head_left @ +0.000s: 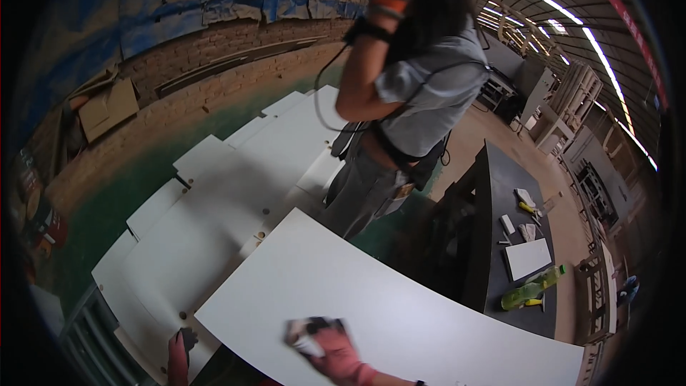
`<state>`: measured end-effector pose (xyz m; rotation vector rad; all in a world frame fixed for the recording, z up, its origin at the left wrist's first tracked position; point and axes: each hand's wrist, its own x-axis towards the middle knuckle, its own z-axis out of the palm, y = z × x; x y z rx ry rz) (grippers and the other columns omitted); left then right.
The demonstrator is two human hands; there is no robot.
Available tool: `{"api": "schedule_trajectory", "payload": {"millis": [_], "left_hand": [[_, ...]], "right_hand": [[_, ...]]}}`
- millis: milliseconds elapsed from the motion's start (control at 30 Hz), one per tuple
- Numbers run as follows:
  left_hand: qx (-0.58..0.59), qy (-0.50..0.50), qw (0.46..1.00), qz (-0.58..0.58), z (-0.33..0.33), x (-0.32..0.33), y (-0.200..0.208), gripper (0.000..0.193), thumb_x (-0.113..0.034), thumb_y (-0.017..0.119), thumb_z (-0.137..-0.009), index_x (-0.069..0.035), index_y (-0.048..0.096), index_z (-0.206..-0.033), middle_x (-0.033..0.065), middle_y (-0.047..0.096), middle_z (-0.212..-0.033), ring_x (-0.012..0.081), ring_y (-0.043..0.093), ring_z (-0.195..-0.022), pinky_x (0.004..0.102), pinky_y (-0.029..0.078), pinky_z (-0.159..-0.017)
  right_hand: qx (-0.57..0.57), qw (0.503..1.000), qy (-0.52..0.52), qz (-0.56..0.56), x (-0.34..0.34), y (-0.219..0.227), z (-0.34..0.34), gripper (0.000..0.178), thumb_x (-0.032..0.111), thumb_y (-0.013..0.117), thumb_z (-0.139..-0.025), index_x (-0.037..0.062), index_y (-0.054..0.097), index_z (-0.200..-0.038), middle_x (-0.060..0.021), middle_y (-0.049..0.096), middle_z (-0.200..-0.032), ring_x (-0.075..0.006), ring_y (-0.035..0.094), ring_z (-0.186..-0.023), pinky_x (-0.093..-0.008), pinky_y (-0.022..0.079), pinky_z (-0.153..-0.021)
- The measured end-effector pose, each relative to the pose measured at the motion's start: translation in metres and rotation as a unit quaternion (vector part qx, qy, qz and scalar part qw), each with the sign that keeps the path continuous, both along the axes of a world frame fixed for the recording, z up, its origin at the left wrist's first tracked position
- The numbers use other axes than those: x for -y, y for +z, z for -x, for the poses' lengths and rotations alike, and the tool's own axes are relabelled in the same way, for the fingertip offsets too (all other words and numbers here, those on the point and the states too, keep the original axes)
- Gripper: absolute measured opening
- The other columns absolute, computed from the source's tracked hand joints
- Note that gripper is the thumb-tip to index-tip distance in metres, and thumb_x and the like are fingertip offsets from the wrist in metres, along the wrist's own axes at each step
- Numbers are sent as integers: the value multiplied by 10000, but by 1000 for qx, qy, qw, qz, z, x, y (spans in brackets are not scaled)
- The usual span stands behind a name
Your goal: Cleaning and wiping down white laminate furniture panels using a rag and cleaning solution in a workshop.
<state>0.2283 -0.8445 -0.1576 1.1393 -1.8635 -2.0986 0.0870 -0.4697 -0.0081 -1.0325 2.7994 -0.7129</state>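
Observation:
A large white board [371, 289] lies at an angle before me. My right hand [336, 350], in a pink glove with dark fingertips, is closed on a whitish wad with a brown edge [306, 342], on or just over the board's surface. Motion blurs the wad, so whether it is a rag or a pad is unclear. My left hand [180, 354], gloved the same way, is low at the left, beside the board's left corner and in front of the stacked white panels. Its fingers are small and dark here, and their grip does not show.
Stacked white panels [207, 218] with round holes spread out at the left. A person in grey [429, 78] stands just beyond the board, arm raised. A dark table [493, 257] at the right bears a green bottle [532, 288], a white sheet [527, 258] and yellow-handled tools.

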Motion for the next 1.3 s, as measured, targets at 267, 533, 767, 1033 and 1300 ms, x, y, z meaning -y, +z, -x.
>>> {"api": "schedule_trajectory", "payload": {"millis": [267,533,767,1033,1300], "left_hand": [[11,-178,976,121,104,-12,72,401,-284,441,-932,30,551,-1156,157,576,-1142,254,511,-1092,307,364,-961],[76,-225,964,118,109,4,59,390,-248,456,-935,50,520,-1178,178,556,-1165,239,517,-1081,323,388,-943],[-6,-279,955,101,104,11,46,306,-192,411,-955,39,592,-1041,175,646,-910,287,625,-830,331,476,-811],[104,60,834,-539,132,25,33,553,-293,687,-795,29,511,-1209,148,586,-1143,222,569,-1035,255,436,-929],[57,-173,944,-277,148,-9,45,623,-421,143,-987,46,495,-1201,115,584,-1145,188,552,-1043,314,417,-932]], "right_hand": [[-65,733,-661,-147,-311,-95,-2,588,212,544,-804,-13,356,-1313,-175,411,-1329,-330,342,-1261,-468,162,-1089],[-32,887,-456,-58,-127,-62,116,522,148,597,-755,1,448,-1233,-198,429,-1277,-372,362,-1180,-463,254,-1026],[-38,994,-92,35,142,-53,239,547,180,664,-711,1,485,-1196,-203,507,-1164,-359,443,-1142,-486,236,-1057],[134,917,371,57,205,-65,87,546,328,553,-776,27,460,-1222,-161,404,-1285,-283,357,-1236,-464,238,-1065],[-119,975,-138,-127,135,-64,290,536,169,651,-701,-47,471,-1158,-194,491,-1144,-369,444,-1114,-518,293,-1001]]}}
